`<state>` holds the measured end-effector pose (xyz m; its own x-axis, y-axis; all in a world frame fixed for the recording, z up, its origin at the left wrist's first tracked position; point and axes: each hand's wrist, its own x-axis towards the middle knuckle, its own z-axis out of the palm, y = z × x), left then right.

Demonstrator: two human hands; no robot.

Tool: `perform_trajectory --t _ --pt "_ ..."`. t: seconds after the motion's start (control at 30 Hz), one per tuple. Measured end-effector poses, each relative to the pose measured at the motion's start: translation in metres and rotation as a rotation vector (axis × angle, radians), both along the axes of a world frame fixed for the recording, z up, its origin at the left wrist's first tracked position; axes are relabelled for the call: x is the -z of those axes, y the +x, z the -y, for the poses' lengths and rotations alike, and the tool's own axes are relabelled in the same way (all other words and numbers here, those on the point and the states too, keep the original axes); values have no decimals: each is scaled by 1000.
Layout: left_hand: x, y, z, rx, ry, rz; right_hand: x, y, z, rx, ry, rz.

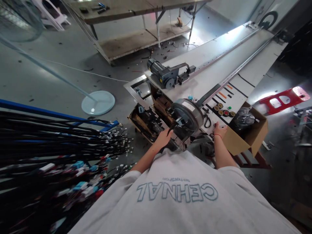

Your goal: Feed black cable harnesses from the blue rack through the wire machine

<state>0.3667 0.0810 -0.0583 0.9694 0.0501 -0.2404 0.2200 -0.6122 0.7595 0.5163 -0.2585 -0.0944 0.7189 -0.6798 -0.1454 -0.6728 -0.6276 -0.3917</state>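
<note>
My left hand (164, 137) is closed beside the large dark wheel-shaped reel (198, 113) at the near end of the long table. A thin dark piece shows at its fingertips, too small to name. Over the table's near right corner, my right hand (220, 130) has its fingers curled, with a small dark bit at the fingertips that I cannot make out. Black-handled scissors (207, 121) lie just left of that hand. Several tape rolls (220, 112) sit beyond it, near dark and orange strips (222, 95).
A motor unit (168, 78) is mounted at the table's left side. An open cardboard box (253, 133) with a plastic bag stands right; a bin of dark parts (146, 125) is at left. Bundled black cables (60, 136) hang far left. A red stool (284, 99) lies at right.
</note>
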Motion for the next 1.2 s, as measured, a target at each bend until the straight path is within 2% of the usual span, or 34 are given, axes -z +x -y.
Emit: perform_trajectory --t 0.27,0.6,0.83,1.07,1.2 --pt "8 -10 -3 -30 14 -46 -2 0 1 -16 -21 1" --pt "22 -7 -1 -69 -9 -59 3 1 3 -12 -15 21" --pt "23 -6 0 -61 -81 -52 2 -1 2 -6 -13 47" --pt "27 -5 4 -21 -62 -91 0 -2 1 18 -1 48" --pt "26 -4 2 -60 -85 -87 0 -2 3 33 41 77"
